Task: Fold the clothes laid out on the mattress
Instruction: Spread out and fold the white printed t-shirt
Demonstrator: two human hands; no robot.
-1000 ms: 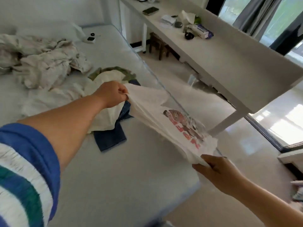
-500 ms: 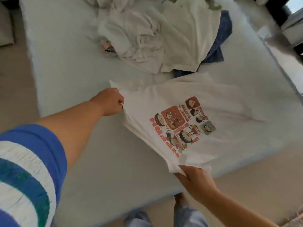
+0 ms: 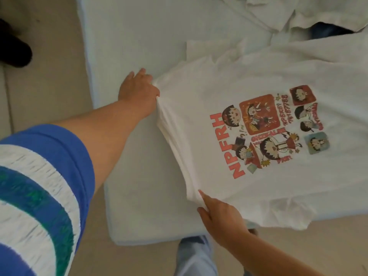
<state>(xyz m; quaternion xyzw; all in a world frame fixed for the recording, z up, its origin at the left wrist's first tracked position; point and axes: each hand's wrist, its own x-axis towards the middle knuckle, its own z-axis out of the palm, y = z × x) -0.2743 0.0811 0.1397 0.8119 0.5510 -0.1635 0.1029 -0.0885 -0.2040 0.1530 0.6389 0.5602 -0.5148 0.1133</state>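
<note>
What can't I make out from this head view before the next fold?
- T-shirt: its right side is cut off by the frame edge.
- Pile: cropped by the top edge; the dark garment lies mostly under white cloth.
- Left hand: fingertips hidden in bunched fabric.
- Right hand: some fingers hidden under the shirt's edge.
- Small print lettering: too blurred to read.

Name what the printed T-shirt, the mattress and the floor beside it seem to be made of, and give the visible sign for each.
Printed T-shirt: soft knit fabric, probably cotton; it bunches into folds where the left hand and right hand grip it.
Mattress: likely foam under a matte pale cover, with rounded edges.
Floor: smooth beige tile or vinyl; one seam line shows.
</note>
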